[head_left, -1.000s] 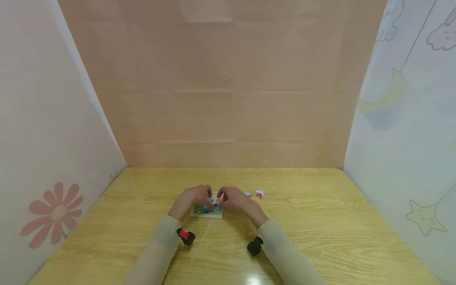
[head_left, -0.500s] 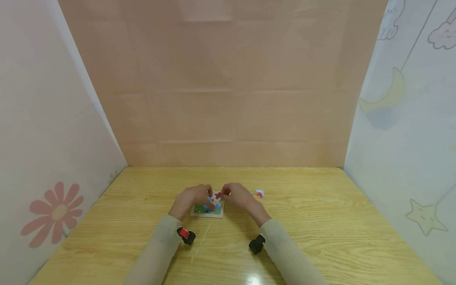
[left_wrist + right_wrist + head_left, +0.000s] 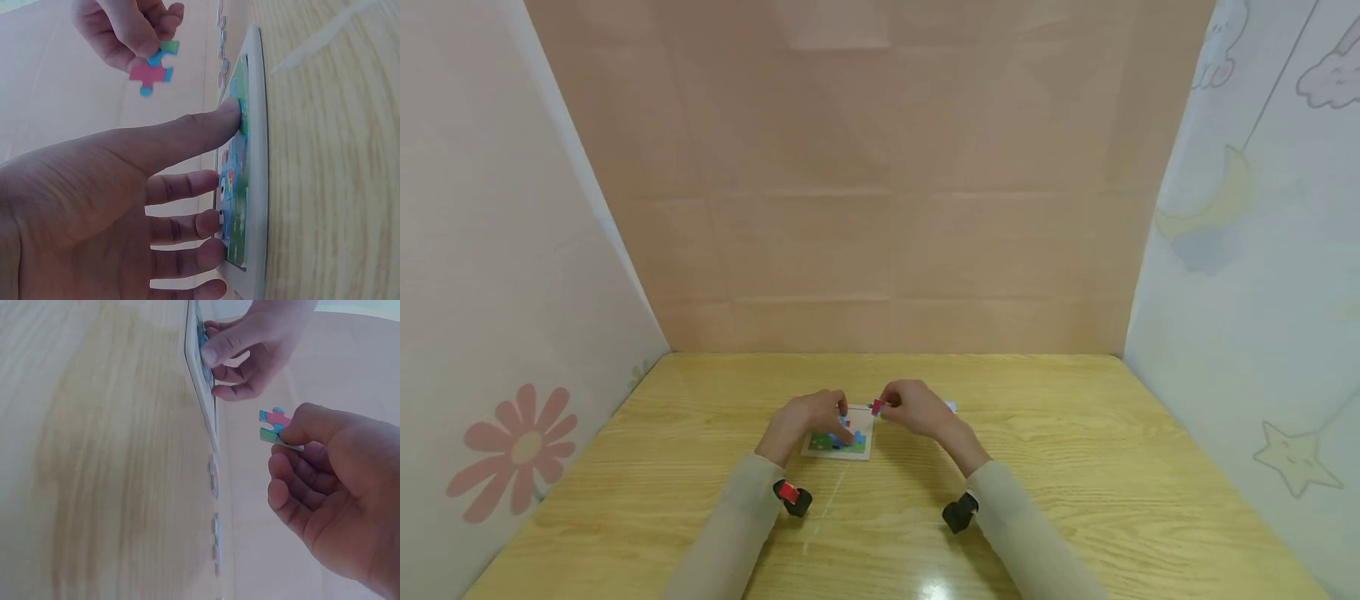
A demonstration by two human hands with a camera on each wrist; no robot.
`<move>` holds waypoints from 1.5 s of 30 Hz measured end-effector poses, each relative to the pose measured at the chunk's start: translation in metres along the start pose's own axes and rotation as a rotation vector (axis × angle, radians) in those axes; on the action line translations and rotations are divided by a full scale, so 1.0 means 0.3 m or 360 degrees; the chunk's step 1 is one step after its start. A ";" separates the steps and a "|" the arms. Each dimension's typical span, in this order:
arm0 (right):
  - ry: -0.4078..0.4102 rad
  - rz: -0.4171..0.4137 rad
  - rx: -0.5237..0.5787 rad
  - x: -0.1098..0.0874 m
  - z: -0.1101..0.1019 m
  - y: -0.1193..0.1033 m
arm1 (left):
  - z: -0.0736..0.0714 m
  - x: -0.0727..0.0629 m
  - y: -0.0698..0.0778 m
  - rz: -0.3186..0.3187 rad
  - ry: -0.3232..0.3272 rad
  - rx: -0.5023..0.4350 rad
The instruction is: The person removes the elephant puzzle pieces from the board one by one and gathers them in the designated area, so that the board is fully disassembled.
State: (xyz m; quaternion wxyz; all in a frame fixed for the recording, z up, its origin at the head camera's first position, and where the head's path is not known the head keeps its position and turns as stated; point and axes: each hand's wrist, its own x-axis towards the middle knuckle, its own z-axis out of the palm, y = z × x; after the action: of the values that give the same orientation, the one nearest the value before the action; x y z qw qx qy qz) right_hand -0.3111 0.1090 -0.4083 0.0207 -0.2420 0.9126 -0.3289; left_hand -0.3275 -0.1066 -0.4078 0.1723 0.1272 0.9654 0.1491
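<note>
A jigsaw puzzle in a flat tray with a pale wooden border (image 3: 838,456) lies on the table, showing green and blue pieces. My left hand (image 3: 805,414) rests on it. In the left wrist view, that hand's thumb (image 3: 228,115) touches the picture while its fingertips (image 3: 209,222) stand at the upper part, fingers loosely bent. To the right, my right hand (image 3: 919,408) pinches a red, blue and green puzzle piece (image 3: 275,419) between thumb and forefinger. This piece is held above the table, just beyond the tray's right edge.
Several loose puzzle pieces (image 3: 215,478) lie on the wooden table (image 3: 1075,467) to the right of the tray, one white-edged piece (image 3: 952,406) partly behind the right hand. A brown backdrop (image 3: 887,250) rises at the table's far edge, with patterned side walls.
My right hand has drawn back from over the tray toward the right, carrying the pinched puzzle piece with it. The left hand stays in place on the puzzle.
</note>
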 end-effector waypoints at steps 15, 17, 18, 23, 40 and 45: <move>-0.0043 -0.0026 -0.0049 -0.042 -0.027 0.045 | 0.010 -0.007 -0.016 0.0047 0.0028 -0.0027; -0.0056 -0.0024 -0.0038 -0.047 -0.027 0.054 | 0.013 -0.007 -0.018 0.0052 0.0031 -0.0042; -0.0064 -0.0021 -0.0032 -0.049 -0.027 0.058 | 0.015 -0.006 -0.020 0.0059 0.0031 -0.0047; -0.0091 -0.0039 0.0010 -0.063 -0.033 0.079 | 0.021 -0.004 -0.024 0.0081 0.0028 -0.0059; -0.0026 -0.0033 0.0100 -0.085 -0.129 0.115 | 0.009 0.005 -0.029 0.0063 0.0025 -0.0044; -0.0030 0.0044 0.0102 -0.101 -0.158 0.119 | 0.007 0.004 -0.028 0.0075 0.0028 -0.0041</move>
State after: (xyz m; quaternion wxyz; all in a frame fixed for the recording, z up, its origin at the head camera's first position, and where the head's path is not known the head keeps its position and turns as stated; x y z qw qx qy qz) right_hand -0.3090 0.1746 -0.3968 0.0416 -0.2316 0.9046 -0.3554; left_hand -0.3294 -0.1136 -0.4130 0.1617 0.1464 0.9616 0.1665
